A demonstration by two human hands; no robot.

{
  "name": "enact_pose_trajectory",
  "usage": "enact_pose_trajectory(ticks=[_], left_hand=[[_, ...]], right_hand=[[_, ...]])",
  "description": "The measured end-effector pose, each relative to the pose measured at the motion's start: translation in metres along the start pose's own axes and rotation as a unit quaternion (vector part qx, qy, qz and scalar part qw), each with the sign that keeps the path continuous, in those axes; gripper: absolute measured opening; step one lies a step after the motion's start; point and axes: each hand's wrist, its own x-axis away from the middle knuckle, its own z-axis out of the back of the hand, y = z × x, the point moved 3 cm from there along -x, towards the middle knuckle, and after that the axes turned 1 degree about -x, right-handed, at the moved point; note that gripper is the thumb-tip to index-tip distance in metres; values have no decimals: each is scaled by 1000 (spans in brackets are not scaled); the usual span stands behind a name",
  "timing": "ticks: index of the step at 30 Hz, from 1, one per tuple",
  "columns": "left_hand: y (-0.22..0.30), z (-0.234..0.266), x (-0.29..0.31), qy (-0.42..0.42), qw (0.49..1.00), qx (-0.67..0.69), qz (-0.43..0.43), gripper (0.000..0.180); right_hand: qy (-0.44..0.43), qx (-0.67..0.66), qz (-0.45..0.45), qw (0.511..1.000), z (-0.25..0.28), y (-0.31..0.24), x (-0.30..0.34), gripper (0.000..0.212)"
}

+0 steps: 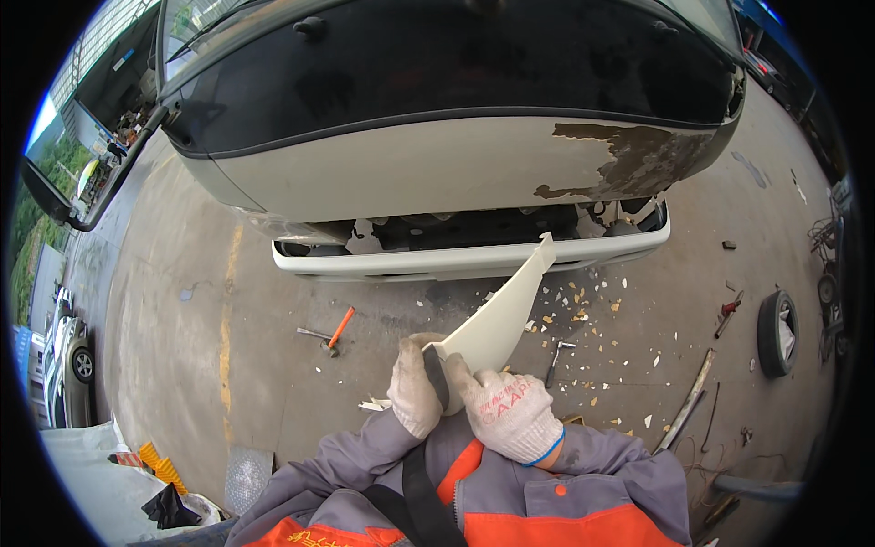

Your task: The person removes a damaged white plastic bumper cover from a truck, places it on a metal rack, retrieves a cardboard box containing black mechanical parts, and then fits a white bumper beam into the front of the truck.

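Note:
Both my hands wear whitish work gloves and hold a long, tapering cream-coloured trim panel (497, 319) in front of my chest. My left hand (415, 387) is closed round the panel's near end, where a dark face shows. On the right side, my right hand (515, 415) grips the same end, its thumb on the panel; some of its fingers are hidden. The panel's narrow tip points away from me, overlapping the white bumper (410, 264) of a vehicle. Above that bumper, the pale front panel (383, 169) has a brown patch of peeled paint at right.
An orange-handled hammer (343, 325) lies on the concrete floor (173, 356), left of my hands. Paint chips are scattered at right beside a metal-headed hand tool (554, 363). Farther right are a tyre (778, 335) and a long bar (690, 401). A mirror (47, 193) juts out at left.

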Motion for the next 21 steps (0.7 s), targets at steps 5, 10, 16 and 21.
enact_pose_trajectory(ticks=[5,10,16,21], left_hand=[[-3,2,1,0,999,-44,-10,67],[-5,2,0,-3,998,-53,-18,67],[-4,0,-2,25,999,-41,4,63],[2,0,0,25,996,-83,-21,62]], right_hand=[[35,12,42,998,-6,3,4,52],[19,13,33,999,-5,3,2,51],[15,24,10,1000,3,-1,-3,51],[21,11,-10,1000,0,-1,-3,58]])
